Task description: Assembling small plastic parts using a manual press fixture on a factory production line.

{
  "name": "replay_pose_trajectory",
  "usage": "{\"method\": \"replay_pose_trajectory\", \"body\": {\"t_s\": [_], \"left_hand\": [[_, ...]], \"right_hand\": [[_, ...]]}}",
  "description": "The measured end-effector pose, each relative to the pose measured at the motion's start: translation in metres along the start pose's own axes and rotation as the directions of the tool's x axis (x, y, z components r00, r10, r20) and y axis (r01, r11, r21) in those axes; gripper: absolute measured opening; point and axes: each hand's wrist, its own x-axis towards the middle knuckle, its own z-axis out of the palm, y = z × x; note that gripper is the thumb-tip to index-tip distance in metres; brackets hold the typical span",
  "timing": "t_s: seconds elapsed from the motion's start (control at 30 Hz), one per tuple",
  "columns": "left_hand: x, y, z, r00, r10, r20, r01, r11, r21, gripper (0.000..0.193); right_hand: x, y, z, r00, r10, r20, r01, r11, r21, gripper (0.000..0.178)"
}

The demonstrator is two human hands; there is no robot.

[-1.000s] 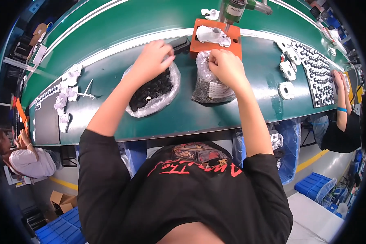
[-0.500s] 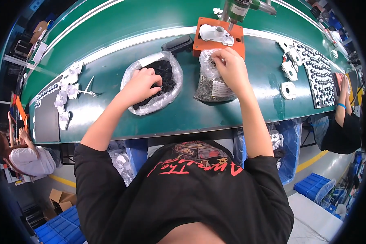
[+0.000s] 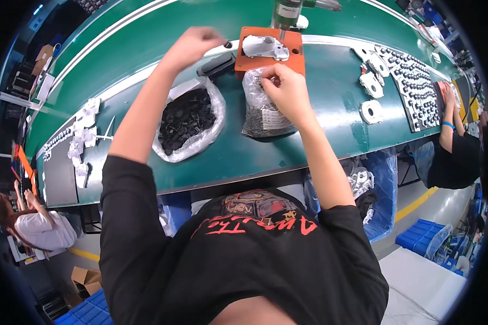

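Observation:
My left hand [image 3: 196, 44], somewhat blurred, is raised over the far side of the bench. Its fingers are drawn together, with a small black part [image 3: 228, 45] at the fingertips. Nearer me lies an open clear plastic bag [image 3: 218, 116] full of small black parts [image 3: 183, 120]. At the mouth of a clear bag of small metal screws [image 3: 261, 116], my right hand [image 3: 284, 89] has thumb and forefinger pinched; what they hold is hidden. Just beyond stands an orange fixture [image 3: 295, 64], a silver metal casting [image 3: 260, 47] on it under a green power driver [image 3: 286, 13].
A black tray [image 3: 217, 65] sits left of the fixture. White castings [image 3: 371, 112] and a board of black pieces [image 3: 412, 89] stand at right, more castings [image 3: 81, 141] at left. Blue lined bins [image 3: 382, 200] are below the bench edge. Co-workers [image 3: 450, 141] sit at both sides.
My left hand has come out of the bag of black parts and moved up and away, a black part now at its fingertips. My right hand stays at the screw bag. The view has shifted slightly.

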Motion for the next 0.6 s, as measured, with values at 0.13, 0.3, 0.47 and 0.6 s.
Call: {"method": "replay_pose_trajectory", "body": {"t_s": [0.13,0.3,0.47,0.6], "left_hand": [[0.083,-0.011,0.025,0.982,0.180,0.051,-0.176,0.982,-0.069,0.025],[0.144,-0.016,0.063,0.970,0.030,0.240,-0.014,0.997,-0.071,0.023],[0.163,-0.020,0.075,0.885,-0.053,0.462,0.018,0.997,0.081,0.025],[0.152,0.007,0.077,0.910,-0.100,0.403,0.069,0.994,0.090,0.024]], "right_hand": [[-0.001,0.000,0.002,0.999,-0.040,-0.006,0.040,0.999,-0.008,0.011],[-0.001,0.001,0.000,1.000,-0.016,0.003,0.016,0.999,-0.033,0.011],[0.000,0.002,0.000,1.000,-0.021,0.014,0.022,0.999,-0.036,0.011],[-0.002,0.006,-0.004,0.999,-0.011,-0.032,0.012,1.000,0.021,0.011]]}}
